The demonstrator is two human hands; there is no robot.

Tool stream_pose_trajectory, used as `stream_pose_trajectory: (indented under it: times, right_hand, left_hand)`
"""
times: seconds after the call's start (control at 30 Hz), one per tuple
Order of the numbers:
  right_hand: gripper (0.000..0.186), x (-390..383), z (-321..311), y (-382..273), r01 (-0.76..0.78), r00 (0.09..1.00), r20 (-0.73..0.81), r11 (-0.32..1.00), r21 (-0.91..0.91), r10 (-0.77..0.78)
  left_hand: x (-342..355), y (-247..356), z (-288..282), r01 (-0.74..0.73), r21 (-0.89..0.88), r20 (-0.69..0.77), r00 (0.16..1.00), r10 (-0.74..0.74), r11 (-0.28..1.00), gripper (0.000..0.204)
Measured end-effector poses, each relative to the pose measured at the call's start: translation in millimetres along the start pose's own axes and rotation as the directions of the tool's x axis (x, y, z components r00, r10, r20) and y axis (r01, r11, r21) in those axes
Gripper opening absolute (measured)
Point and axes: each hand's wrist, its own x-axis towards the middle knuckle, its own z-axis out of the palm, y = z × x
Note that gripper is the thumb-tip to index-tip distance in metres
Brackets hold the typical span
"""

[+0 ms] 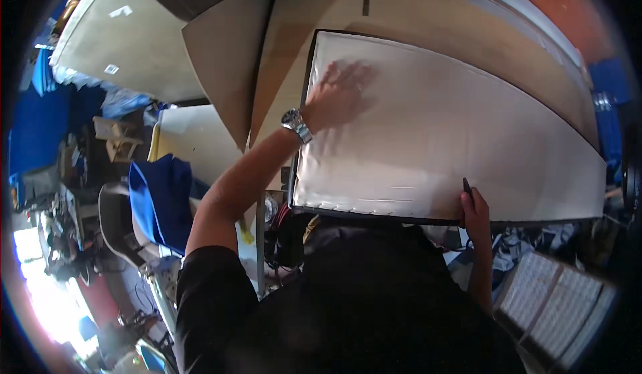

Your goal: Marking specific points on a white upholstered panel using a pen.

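A large cream padded panel (435, 127) with a dark edge lies before me, its covering rippled along the left and front edges. My left hand (339, 93), with a steel watch on the wrist, is spread over the panel's upper left part; its fingers are blurred. My right hand (473, 210) is at the panel's front edge, closed on a slim dark tool (467, 186) that points upward. Whether that hand also grips the edge I cannot tell.
Tan boards (408, 6) lie behind the panel, with a leaning sheet (224, 60) at the left. A chair (114, 220) bearing blue fabric (158, 200) stands at my left among clutter. A bundled pale stack (555, 307) sits low at the right.
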Motion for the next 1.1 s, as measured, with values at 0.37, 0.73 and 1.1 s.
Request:
stream_pose_trajectory:
  times: [0.37,0.73,1.1]
  right_hand:
    - [0.032,9,0,-24,-0.139,0.989,0.067,0.979,0.147,0.130]
    - [0.023,230,64,-253,0.501,0.862,0.347,0.727,-0.469,-0.370]
    - [0.023,245,83,-277,0.572,0.820,0.464,0.492,-0.656,-0.335]
  left_hand:
    - [-1,-45,5,-0.029,-0.056,-0.038,0.999,0.027,0.998,0.056]
    - [1,-41,-5,0.010,-0.114,0.005,1.000,-0.010,0.993,0.053]
    - [-1,-41,-5,0.060,-0.202,0.013,0.998,-0.059,0.978,0.052]
